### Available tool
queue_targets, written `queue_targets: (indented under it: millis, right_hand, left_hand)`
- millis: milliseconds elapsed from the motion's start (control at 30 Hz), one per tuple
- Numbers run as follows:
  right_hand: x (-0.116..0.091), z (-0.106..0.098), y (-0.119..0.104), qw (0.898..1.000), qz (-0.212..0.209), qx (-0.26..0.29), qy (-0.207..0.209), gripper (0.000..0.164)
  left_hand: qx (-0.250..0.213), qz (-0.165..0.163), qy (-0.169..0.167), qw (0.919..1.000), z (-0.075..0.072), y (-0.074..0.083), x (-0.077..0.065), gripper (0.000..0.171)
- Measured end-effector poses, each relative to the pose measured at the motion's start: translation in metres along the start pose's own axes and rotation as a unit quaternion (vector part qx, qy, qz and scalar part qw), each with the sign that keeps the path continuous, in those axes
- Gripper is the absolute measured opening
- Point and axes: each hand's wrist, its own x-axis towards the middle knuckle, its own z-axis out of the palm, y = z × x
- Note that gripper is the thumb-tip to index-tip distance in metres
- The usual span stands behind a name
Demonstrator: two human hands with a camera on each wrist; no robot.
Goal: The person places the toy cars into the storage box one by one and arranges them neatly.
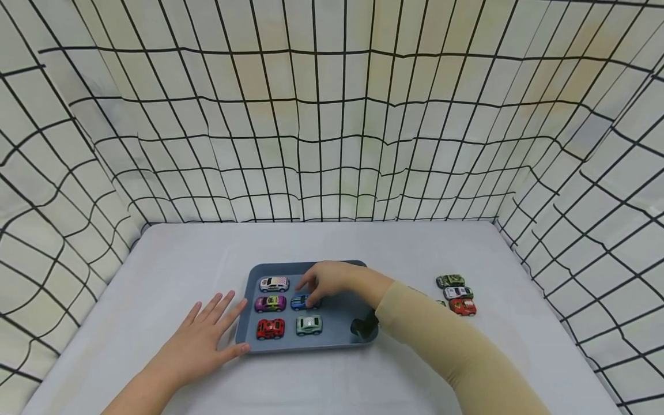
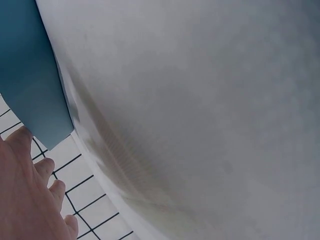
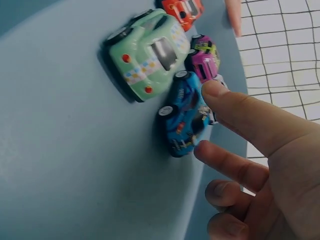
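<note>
A blue toy car (image 1: 299, 302) sits in the grey-blue tray (image 1: 339, 346). My right hand (image 1: 332, 278) is over it; in the right wrist view the thumb (image 3: 216, 92) and forefinger are spread beside the blue car (image 3: 186, 117), not visibly closed on it. Beside that car stand a mint green toy car (image 1: 309, 325), a purple one (image 1: 270, 304), a red one (image 1: 270, 329) and a white one (image 1: 274, 284). My left hand (image 1: 204, 337) lies with fingers spread at the tray's left edge, holding nothing.
Several more toy cars, among them a camouflage one (image 1: 450, 280), a white one (image 1: 459, 293) and a red one (image 1: 463, 307), stand on the white table to the right. A small black object (image 1: 363, 327) shows at the tray's right end. White walls with black grid lines enclose the table.
</note>
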Motion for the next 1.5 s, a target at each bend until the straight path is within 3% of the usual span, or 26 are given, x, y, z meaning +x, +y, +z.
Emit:
queue_targets:
  millis: [433,733,1033,1500]
  right_hand:
    - [-0.018,-0.019,0.001,0.999,-0.03,0.021,0.021,0.04]
    - [-0.043,-0.027,0.02,0.998,-0.019,0.009,0.053,0.041]
    - [-0.085,-0.037,0.049,0.997,-0.003,0.027,0.074,0.039]
    - [-0.164,-0.039,0.105,0.992,0.087,0.039,0.076,0.037]
  left_hand:
    - [0.002,-0.002,-0.002,1.0,-0.003,0.003,0.0,0.094]
    - [0.008,0.0,0.002,1.0,-0.001,0.002,0.001,0.095]
    - [0.005,-0.002,0.0,1.0,-0.002,0.003,0.001,0.096]
    - [0.006,0.001,0.0,1.0,-0.004,0.004,0.001,0.095]
